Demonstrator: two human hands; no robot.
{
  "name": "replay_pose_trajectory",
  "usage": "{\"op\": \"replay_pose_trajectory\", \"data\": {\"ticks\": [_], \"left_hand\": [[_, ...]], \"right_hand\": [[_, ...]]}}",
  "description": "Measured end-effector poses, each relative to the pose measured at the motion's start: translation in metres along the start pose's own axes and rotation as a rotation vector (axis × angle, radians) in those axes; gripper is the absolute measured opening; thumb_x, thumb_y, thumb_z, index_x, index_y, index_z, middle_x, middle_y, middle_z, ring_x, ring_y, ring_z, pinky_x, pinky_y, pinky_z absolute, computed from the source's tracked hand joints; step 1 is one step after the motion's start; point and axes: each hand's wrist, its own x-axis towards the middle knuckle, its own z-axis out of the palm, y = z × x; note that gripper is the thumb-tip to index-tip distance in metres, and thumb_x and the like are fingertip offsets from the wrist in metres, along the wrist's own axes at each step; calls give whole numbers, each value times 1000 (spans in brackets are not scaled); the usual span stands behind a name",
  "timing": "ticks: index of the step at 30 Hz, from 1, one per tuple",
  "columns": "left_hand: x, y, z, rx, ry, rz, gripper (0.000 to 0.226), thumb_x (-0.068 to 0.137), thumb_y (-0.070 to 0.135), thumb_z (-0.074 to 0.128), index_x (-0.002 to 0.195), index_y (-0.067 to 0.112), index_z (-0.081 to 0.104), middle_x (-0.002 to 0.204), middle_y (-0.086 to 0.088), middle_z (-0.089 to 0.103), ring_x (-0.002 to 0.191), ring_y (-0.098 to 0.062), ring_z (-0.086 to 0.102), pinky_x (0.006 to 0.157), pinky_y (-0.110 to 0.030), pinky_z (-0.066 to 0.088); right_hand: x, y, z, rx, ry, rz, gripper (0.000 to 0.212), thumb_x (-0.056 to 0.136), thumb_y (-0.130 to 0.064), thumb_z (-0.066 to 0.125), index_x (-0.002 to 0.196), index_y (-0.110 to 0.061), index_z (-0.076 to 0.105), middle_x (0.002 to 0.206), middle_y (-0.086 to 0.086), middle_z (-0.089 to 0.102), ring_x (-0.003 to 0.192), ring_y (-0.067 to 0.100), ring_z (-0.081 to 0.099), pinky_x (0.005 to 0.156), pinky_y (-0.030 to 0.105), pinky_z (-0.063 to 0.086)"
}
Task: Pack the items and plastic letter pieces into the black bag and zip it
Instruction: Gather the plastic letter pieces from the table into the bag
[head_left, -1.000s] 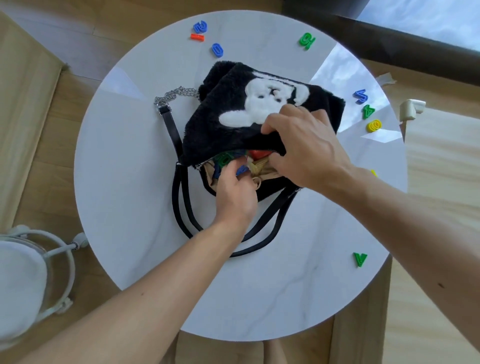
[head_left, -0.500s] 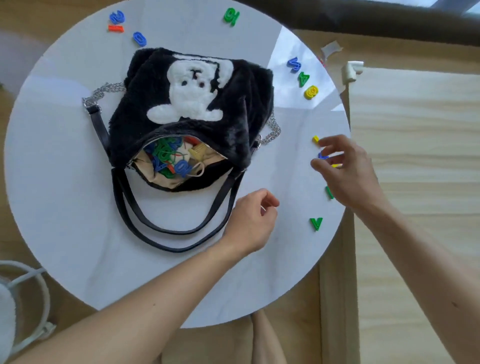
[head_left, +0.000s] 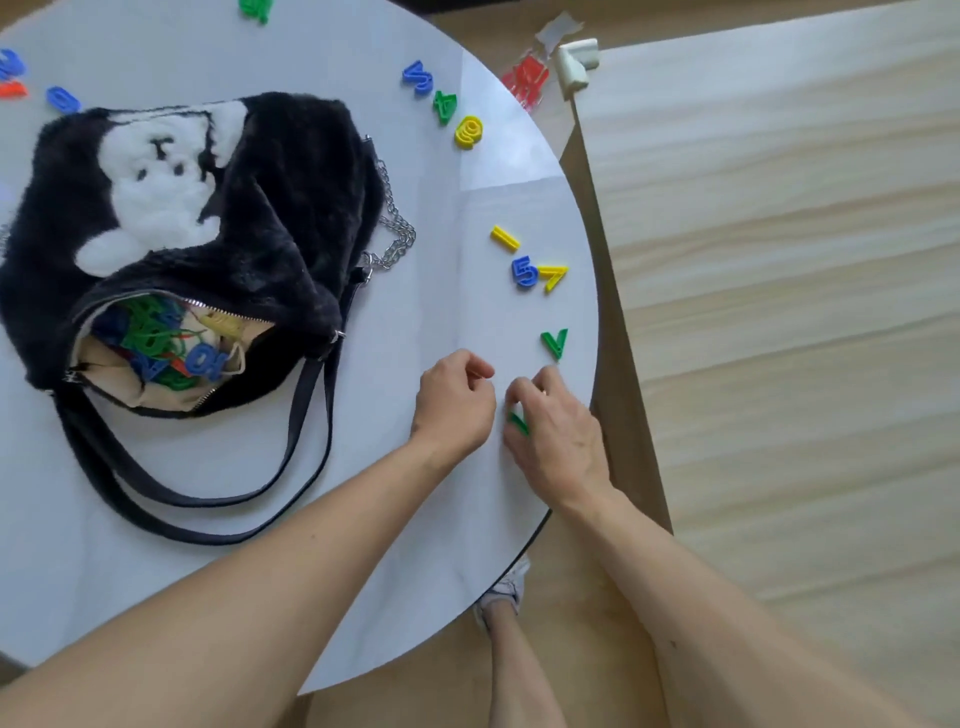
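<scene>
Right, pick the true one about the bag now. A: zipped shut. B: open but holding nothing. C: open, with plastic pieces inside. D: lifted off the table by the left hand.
C: the bag lies on the table with its zip apart, and green and blue pieces show inside; the left hand is off to its side, not touching it.

Brightness: bright, even daylight.
Glare: pale sheen on white table (head_left: 457, 171), toward 12 o'clock.
Shadows: soft, faint under black bag (head_left: 218, 249).
Blur: slight softness throughout; forearms smeared at 6 o'clock.
Distortion: wide-angle bowing at edges.
</scene>
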Motion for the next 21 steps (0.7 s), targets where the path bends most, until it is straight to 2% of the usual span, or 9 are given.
{"op": "replay_pose_trajectory", "data": {"ticks": [2,4,7,9,12,14,17,19,21], "left_hand": [[4,3,0,-50,29,-44,17,89,13,50,94,16,66,89,-2,71,88,-21,68,78,-29,52],[5,8,0,-174,0,-122,21,92,21,50,94,8,66,82,-5,70,76,-23,68,79,-36,58],[4,27,0,-561,-300,-348,46,102,44,37,96,11,68,82,-9,69,73,-21,68,67,-35,58],[2,40,0,-791,-407,-416,51,104,47,32,97,14,70,86,-5,72,79,-18,71,65,-33,58],[6,54,-2,-836,-309,-428,42,106,33,37,89,10,69,80,-7,66,75,-19,64,62,-30,55],[11,59,-8,-717,-200,-414,38,105,26,37,82,10,63,69,-7,51,59,-17,47,54,-26,42],[18,62,-20,-680,-96,-434,34,105,21,30,84,8,53,63,-3,35,49,-13,27,45,-22,23],[18,60,-28,-719,-72,-479,33,105,22,30,84,8,51,63,-2,36,49,-12,27,40,-20,23],[17,57,-34,-771,-79,-525,34,105,24,32,82,9,51,64,-3,39,49,-13,31,40,-20,26]], "right_hand": [[0,2,3,96,15,-40,11,95,-19,57,101,-11,60,101,6,51,79,30,57,65,42,49],[1,4,-3,293,98,-26,10,91,-17,65,99,-11,64,99,5,54,77,26,59,68,39,50],[12,1,-23,509,201,-107,13,86,-15,72,94,-15,62,93,-4,55,72,12,56,65,24,48],[21,-2,-37,524,188,-173,15,83,-11,70,89,-15,57,86,-5,56,71,14,54,66,32,50],[31,0,-53,390,184,-275,14,81,-14,70,85,-16,57,78,-4,61,73,18,56,75,41,47],[38,4,-61,400,222,-305,14,82,-22,71,88,-17,60,86,-5,61,79,17,56,76,37,46],[50,15,-62,362,275,-116,25,82,-29,72,101,-17,60,105,-1,52,86,20,56,73,35,50],[56,22,-57,165,162,29,34,83,-29,71,113,-19,57,112,1,46,89,22,56,69,37,52],[59,27,-48,50,61,44,31,86,-25,69,114,-19,56,112,1,44,91,22,54,63,35,49]]}}
